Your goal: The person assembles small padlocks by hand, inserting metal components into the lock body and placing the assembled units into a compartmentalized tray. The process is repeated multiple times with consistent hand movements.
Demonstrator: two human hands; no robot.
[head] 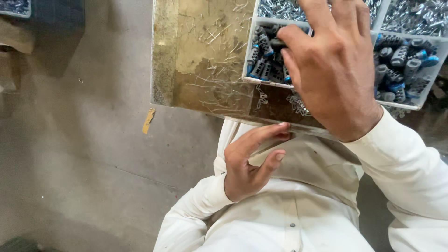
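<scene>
My right hand [333, 70] reaches over a white compartment tray [248, 56] holding several dark grey and blue cylindrical parts [263, 58]; its fingers hover above the tray, apart, and I cannot see anything in them. My left hand [249, 161] is held below the near edge of the worn brown table [205, 51], palm up, fingers curved and apart, with its fingertips touching the table's edge. Thin metal wire pieces [219, 32] lie scattered over the table top. I wear a white long-sleeved shirt.
More tray compartments with shiny metal clips [415, 16] sit at the far right. Small wire springs [296, 102] lie on the table near the tray. Grey concrete floor [84, 140] with a scrap of yellowish tape [148, 120] lies to the left.
</scene>
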